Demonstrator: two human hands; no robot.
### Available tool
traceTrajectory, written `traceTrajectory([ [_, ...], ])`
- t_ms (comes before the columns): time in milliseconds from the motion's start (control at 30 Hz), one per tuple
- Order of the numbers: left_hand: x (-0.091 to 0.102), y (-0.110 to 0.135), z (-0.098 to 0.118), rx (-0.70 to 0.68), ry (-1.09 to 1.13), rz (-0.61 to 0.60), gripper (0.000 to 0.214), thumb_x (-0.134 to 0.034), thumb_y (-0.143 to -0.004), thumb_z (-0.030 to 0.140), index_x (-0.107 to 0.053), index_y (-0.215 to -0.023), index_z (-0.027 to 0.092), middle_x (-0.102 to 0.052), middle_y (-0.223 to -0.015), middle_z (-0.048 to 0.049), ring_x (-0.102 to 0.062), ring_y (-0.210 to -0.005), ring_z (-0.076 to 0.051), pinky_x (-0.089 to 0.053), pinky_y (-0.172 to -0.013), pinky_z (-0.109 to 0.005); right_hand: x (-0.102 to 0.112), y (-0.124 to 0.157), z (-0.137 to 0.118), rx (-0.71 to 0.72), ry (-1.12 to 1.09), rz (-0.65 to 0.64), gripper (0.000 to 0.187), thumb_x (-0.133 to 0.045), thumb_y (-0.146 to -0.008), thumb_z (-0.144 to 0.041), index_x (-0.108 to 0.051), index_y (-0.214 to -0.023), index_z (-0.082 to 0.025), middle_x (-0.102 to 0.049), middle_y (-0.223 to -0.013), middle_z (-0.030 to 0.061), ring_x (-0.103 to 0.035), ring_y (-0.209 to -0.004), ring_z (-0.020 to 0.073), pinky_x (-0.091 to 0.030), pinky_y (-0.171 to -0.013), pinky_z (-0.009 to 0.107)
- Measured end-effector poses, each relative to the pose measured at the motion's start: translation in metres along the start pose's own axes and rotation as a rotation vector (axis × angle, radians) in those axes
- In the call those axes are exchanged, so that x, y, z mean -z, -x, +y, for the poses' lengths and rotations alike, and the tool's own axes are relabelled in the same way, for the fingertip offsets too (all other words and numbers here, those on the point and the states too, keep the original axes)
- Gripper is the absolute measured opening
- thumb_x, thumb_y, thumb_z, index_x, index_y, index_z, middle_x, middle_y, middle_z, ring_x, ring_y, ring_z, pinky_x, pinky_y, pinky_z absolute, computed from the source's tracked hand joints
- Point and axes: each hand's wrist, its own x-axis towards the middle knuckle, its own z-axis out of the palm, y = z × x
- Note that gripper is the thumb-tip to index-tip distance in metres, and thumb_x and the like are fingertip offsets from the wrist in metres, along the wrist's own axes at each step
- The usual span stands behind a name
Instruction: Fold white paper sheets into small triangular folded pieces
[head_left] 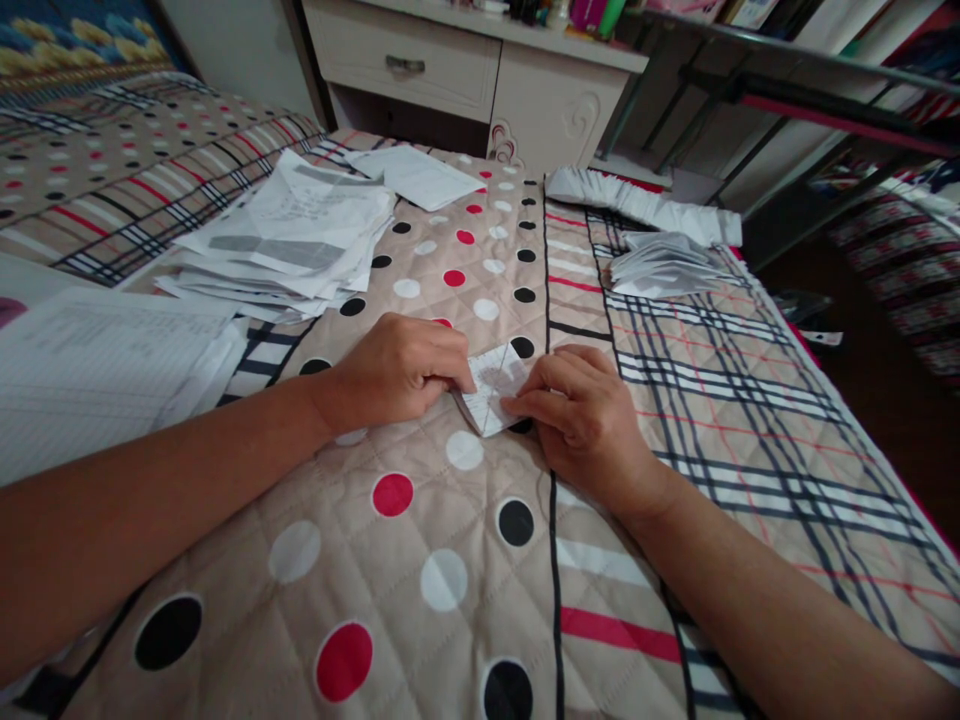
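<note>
A small folded piece of paper (491, 388), white with print and crease lines, lies on the quilted bedspread (375, 600) between my two hands. My left hand (401, 370) is closed at its left edge, the fingers curled and pressing on it. At the right edge my right hand (585, 415) pinches it between thumb and forefinger. The undersides of the fingers are hidden from view. Beyond my left hand sits a stack of printed sheets (292, 225), creased and loosely piled.
Lined paper (112, 350) lies at the left, and flat white sheets (420, 177) at the back. To the right rest a long row of folded papers (645, 205) and a smaller folded pile (667, 265). A white cabinet (450, 70) and a metal-framed rack (720, 90) stand beyond the bed.
</note>
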Motion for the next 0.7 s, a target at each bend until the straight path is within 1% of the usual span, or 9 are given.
traceTrajectory([
  [167, 0.0025, -0.0013, -0.0020, -0.061, 0.023, -0.042, 0.036, -0.047, -0.070, -0.004, -0.072, -0.076, 0.020, -0.070, -0.074, 0.0008, -0.064, -0.071, -0.013, -0.051, -0.066, -0.024, 0.0005, -0.0004, 0.0000, 0.020, 0.015, -0.020, 0.026, -0.052, -0.089, -0.011, -0.072, -0.076, -0.020, -0.060, -0.071, 0.0021, -0.051, -0.069, 0.0151, -0.038, -0.079, 0.035],
  [433, 0.0075, -0.0026, 0.0005, -0.070, -0.049, -0.142, 0.039, -0.045, -0.071, -0.005, -0.073, -0.079, 0.021, -0.069, -0.075, -0.0001, -0.063, -0.079, -0.015, -0.051, -0.071, -0.026, 0.0020, -0.0024, -0.0040, 0.040, 0.068, -0.080, 0.025, -0.054, -0.089, -0.013, -0.071, -0.073, -0.019, -0.060, -0.071, 0.0029, -0.050, -0.071, 0.0168, -0.036, -0.075, 0.035],
  [600, 0.0047, -0.0021, -0.0002, -0.065, -0.035, -0.126, 0.038, -0.044, -0.067, -0.006, -0.071, -0.076, 0.020, -0.066, -0.073, -0.0007, -0.060, -0.076, -0.016, -0.050, -0.070, -0.028, 0.0027, -0.0032, -0.0058, 0.063, 0.103, -0.094, 0.026, -0.052, -0.090, -0.012, -0.071, -0.073, -0.019, -0.060, -0.071, 0.0033, -0.050, -0.071, 0.0171, -0.036, -0.075, 0.035],
  [700, 0.0017, -0.0011, -0.0016, -0.083, -0.025, -0.107, 0.037, -0.043, -0.068, -0.007, -0.070, -0.074, 0.019, -0.063, -0.072, -0.0017, -0.058, -0.074, -0.015, -0.049, -0.069, -0.028, 0.0031, -0.0035, -0.0058, 0.069, 0.103, -0.094, 0.025, -0.052, -0.089, -0.012, -0.071, -0.075, -0.019, -0.060, -0.071, 0.0033, -0.051, -0.072, 0.0172, -0.036, -0.076, 0.035],
])
